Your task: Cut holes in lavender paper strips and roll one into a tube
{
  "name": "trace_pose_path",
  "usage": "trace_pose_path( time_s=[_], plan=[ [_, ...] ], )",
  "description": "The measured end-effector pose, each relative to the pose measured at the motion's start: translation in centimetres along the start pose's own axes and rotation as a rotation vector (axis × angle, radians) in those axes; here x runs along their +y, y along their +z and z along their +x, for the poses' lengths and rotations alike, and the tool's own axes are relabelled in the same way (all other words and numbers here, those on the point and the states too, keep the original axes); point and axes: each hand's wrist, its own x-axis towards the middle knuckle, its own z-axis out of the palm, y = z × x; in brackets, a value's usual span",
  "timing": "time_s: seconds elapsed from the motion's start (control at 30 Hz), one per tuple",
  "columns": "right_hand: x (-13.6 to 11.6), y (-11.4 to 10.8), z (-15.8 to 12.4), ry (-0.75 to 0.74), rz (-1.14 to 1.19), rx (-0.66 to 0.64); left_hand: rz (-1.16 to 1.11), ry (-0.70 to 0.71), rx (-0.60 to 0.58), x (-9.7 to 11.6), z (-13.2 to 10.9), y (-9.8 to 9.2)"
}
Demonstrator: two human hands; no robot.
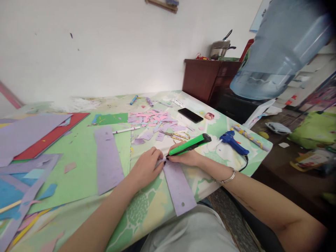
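My right hand [185, 158] is closed around a green utility knife [190, 145], whose tip rests at the top end of a purple paper strip [178, 187]. My left hand [147, 167] presses down on that same end of the strip, with its fingers curled together. The strip hangs over the near edge of the table [147, 210] toward my lap.
A wider purple strip [108, 159] lies to the left. Scissors [177, 134], paper scraps [154, 118], a white pen [126, 130], a black phone [190, 114] and a blue glue gun [233, 141] lie on the table. Coloured sheets [31, 140] cover the left. A water jug [278, 49] stands to the right.
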Motion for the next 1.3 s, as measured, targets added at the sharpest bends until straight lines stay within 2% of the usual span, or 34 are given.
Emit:
trace_pose_path(
  time_s=[0.33, 0.63, 0.77, 0.97, 1.17, 1.3],
  plan=[
    [-0.5, 0.3, 0.0, 0.007, -0.036, 0.013, 0.180, 0.037, -0.045, 0.8, 0.0, 0.1],
    [0.3, 0.2, -0.2, -0.022, -0.021, 0.013, 0.193, 0.030, -0.039, 0.8, -0.1, 0.2],
    [0.6, 0.1, -0.2, -0.046, 0.024, -0.014, 0.124, 0.035, -0.011, 0.6, -0.3, -0.1],
    [0.2, -0.3, 0.1, 0.029, 0.061, -0.045, -0.017, 0.076, -0.011, 0.0, -0.3, -0.2],
    [0.2, -0.7, 0.5, 0.088, 0.059, -0.095, -0.121, 0.160, 0.038, 0.1, -0.5, -0.1],
    [0.3, -0.6, 0.4, 0.083, 0.126, -0.112, -0.099, 0.209, 0.032, 0.2, -0.5, -0.1]
  ],
)
